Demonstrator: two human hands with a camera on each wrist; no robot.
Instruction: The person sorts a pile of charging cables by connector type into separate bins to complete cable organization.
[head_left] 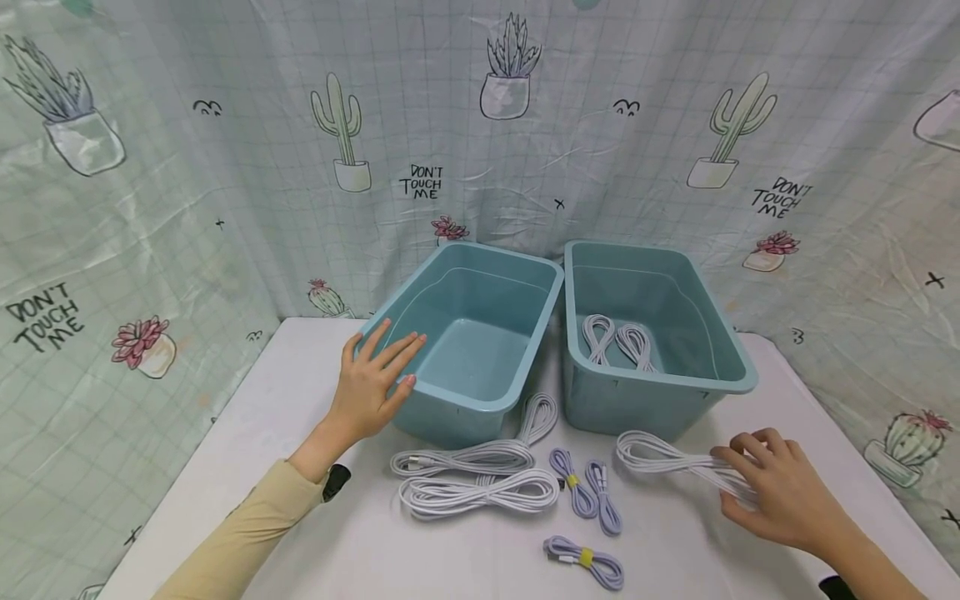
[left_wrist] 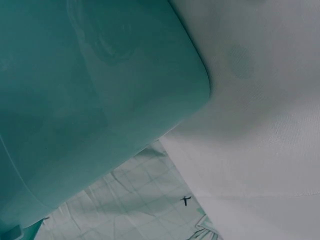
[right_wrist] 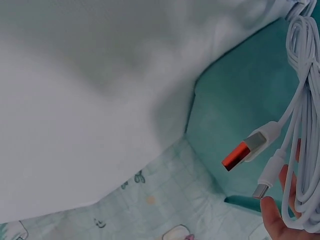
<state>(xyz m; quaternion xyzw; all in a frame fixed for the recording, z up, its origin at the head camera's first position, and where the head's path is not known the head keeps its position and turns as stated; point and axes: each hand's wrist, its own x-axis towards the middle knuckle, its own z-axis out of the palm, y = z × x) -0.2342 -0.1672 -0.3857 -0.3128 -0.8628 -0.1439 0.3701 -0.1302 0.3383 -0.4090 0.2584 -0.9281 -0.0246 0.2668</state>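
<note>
My right hand [head_left: 783, 492] grips a coiled white USB cable [head_left: 660, 458] by one end, beside the front of the right bin. In the right wrist view the cable's orange-tipped USB plug [right_wrist: 245, 150] and its smaller USB-C plug [right_wrist: 267, 177] dangle next to my fingers. My left hand [head_left: 371, 379] has its fingers spread at the front left corner of the left blue-green bin [head_left: 536, 333], fingertips over the rim. Inside the right blue-green bin [head_left: 622, 404] are two coiled white cables [head_left: 636, 343]. The left wrist view is filled mostly by the left bin's outer wall [left_wrist: 110, 100].
Several white cable coils [head_left: 480, 493] lie in front of the left bin. Near the table's middle are three thin lilac cables [head_left: 585, 560], two bearing yellow ties. A patterned curtain [head_left: 465, 142] hangs behind and around the white table [head_left: 337, 542].
</note>
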